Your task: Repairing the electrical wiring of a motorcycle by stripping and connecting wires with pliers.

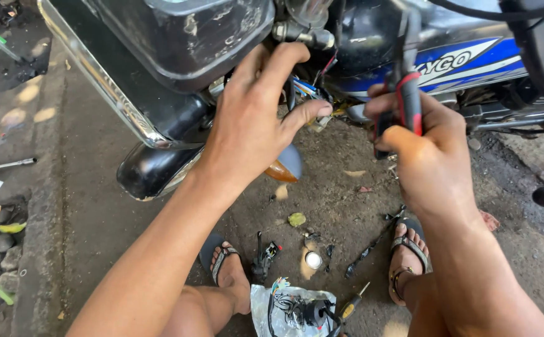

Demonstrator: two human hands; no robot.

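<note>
**Fingers in the wiring, pliers at the ready**

Fingertips first: the left hand (253,125) has thumb and forefinger pinched together on a small connector (317,122) at the end of the wire bundle (306,90) that hangs out behind the motorcycle's headlight housing (184,37); its other fingers are spread and reach up into the gap. The right hand (425,156) is clamped around the red-and-black handles of a pair of pliers (406,103), held upright just beside the blue tank panel (465,62), near the wires but not touching them. I cannot see the plier tips.

To my eye, the work would go best with the connector held steady and clear of the other leads, and the pliers brought in slowly, so that only the intended wire gets gripped.

Further out, on the dirt ground (97,212) between the sandalled feet, lie a screwdriver (350,306), a clear bag of parts (294,309) and small loose pieces. An orange indicator lens (281,170) peeks out beneath the left wrist.
</note>
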